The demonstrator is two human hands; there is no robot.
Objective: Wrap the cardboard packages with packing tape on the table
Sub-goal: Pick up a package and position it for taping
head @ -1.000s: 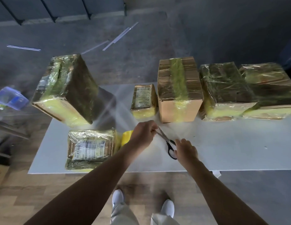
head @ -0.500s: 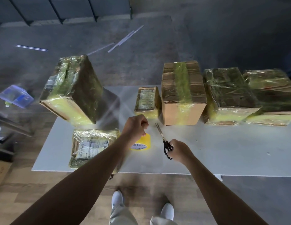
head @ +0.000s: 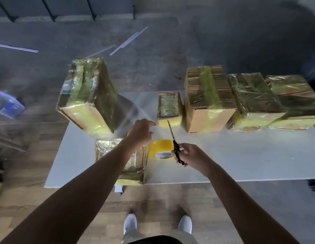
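Half the flat package (head: 135,171) under left forearm (head: 107,169)

Along the far edge of your tabletop (head: 241,155), left to right: tilted package (head: 86,95), small package (head: 169,106), tall package (head: 207,95), low package (head: 253,95), end package (head: 294,95). Before the tilted package lies the flat package (head: 135,173), tape roll (head: 162,147) just right of it.

The left hand (head: 141,132) is pinching a clear tape strip (head: 128,111); the right hand (head: 190,155) is gripping black-handled scissors (head: 173,141) by the round yellow tape roll (head: 160,147).
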